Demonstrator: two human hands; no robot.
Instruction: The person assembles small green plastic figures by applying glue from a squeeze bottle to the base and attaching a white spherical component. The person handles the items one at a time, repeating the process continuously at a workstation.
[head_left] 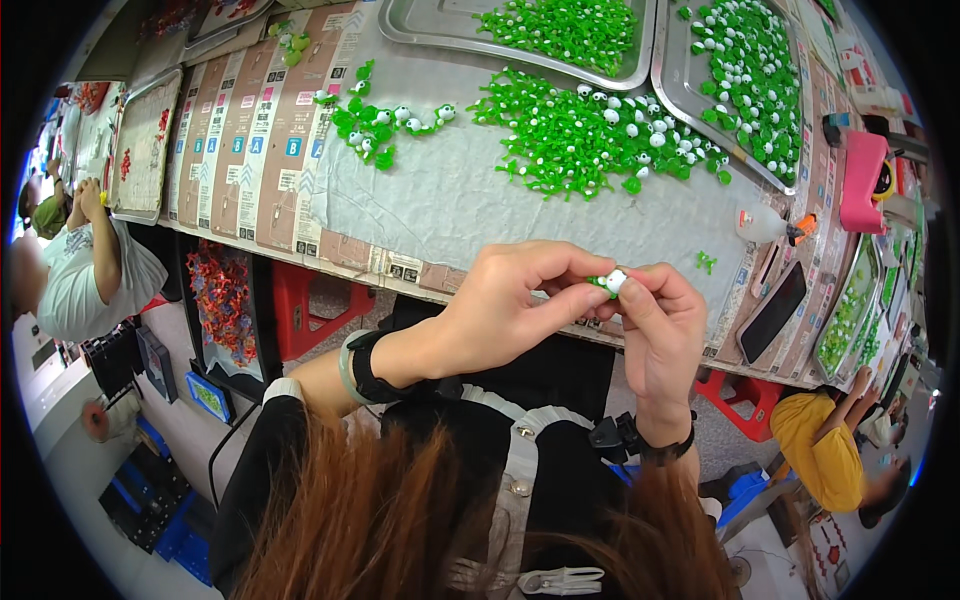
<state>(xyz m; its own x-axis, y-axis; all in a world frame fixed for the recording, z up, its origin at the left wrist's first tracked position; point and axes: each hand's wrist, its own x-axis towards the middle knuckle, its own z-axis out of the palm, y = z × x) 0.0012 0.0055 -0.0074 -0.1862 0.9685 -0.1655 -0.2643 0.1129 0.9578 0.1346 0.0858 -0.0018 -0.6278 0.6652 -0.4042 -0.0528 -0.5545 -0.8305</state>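
Between my two hands, just past the table's front edge, is a small green figure piece with a white ball-shaped eye. My left hand pinches its green part, which the fingers mostly cover. With thumb and forefinger, my right hand grips it by the white eye. Beyond them on the grey cloth lies a pile of green plastic pieces, with white eye balls along its right side. Several green pieces with white eyes lie in a loose group to the left. A small green piece rests right of my hands.
Metal trays of green pieces stand at the back. On the right are a glue bottle with an orange tip, a black phone and a pink tape dispenser. Red stools are below the table. Other people sit at both sides.
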